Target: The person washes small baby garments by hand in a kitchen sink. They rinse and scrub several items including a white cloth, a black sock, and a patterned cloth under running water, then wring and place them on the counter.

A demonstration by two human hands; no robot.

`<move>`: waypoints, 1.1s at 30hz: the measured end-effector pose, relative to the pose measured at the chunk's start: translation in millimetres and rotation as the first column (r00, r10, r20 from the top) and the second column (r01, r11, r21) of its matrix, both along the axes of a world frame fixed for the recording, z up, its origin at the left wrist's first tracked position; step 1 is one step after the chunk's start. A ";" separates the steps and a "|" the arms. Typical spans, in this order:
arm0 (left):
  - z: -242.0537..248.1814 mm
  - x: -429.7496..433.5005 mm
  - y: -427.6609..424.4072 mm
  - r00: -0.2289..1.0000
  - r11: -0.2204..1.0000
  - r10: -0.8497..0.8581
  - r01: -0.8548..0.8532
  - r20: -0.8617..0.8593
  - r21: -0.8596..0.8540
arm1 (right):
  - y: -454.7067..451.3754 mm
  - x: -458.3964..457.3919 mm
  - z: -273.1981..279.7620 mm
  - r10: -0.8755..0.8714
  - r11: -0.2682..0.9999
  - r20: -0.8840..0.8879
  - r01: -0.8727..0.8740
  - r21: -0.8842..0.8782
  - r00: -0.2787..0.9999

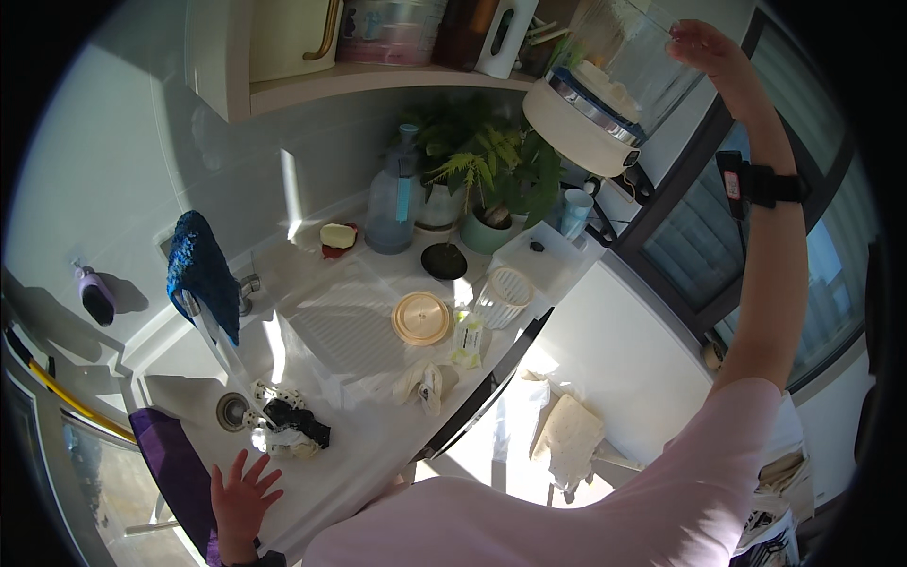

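Note:
My left hand [242,495] hovers palm up over the near edge of the sink [181,386], fingers spread and holding nothing. Just beyond it, wet black and white cloth [294,423] lies bunched in the basin by the drain [232,411], under running water. My right hand [708,57] is raised high at the upper right with its fingers curled. Those fingertips meet the edge of a clear canister [655,64] with a cream base [577,131] and pale contents; whether they grip it is not plain.
A blue cloth [202,273] covers the faucet. On the counter [361,319] are a tan round lid [420,319], soap [338,236], a blue translucent bottle [392,202], potted plants [489,227] and a slotted white basket [504,294]. A shelf [390,79] hangs above; purple fabric [173,461] drapes at left.

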State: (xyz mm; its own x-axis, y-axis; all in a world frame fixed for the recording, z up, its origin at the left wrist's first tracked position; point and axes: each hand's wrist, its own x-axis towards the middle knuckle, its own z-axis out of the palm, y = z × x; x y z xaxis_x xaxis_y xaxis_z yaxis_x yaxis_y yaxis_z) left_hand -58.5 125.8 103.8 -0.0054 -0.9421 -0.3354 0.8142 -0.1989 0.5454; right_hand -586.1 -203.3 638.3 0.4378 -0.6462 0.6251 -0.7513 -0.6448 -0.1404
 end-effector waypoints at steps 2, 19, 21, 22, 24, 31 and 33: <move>6.5 -6.3 0.2 0.999 0.999 0.053 -0.053 0.009 0.002 | -17.2 4.4 6.0 -0.057 0.996 -0.007 0.057 -0.075 0.998; 19.7 -29.1 21.3 0.961 0.961 0.273 -0.270 -0.041 0.068 | -161.6 50.8 16.4 0.142 0.985 0.241 -0.113 -0.132 0.960; 9.0 -23.9 23.4 0.959 0.965 0.259 -0.261 -0.118 0.006 | -202.6 29.9 27.8 0.111 0.985 0.120 -0.093 -0.146 0.987; 5.9 -22.5 23.3 0.957 0.965 0.256 -0.260 -0.136 -0.013 | -211.5 29.3 29.7 0.098 0.984 0.060 -0.087 -0.153 0.993; 1.9 -20.6 22.1 0.953 0.964 0.250 -0.262 -0.171 -0.052 | -221.7 31.1 27.6 0.073 0.991 0.078 -0.063 -0.118 0.994; 1.6 -20.4 15.7 0.954 0.960 0.265 -0.275 -0.141 -0.052 | -231.0 75.7 -3.6 0.361 0.932 0.409 -0.305 -0.198 0.838; 4.4 -23.8 15.6 0.950 0.957 0.283 -0.288 -0.129 -0.022 | -230.0 84.4 -8.2 0.258 0.942 0.269 -0.180 -0.284 0.928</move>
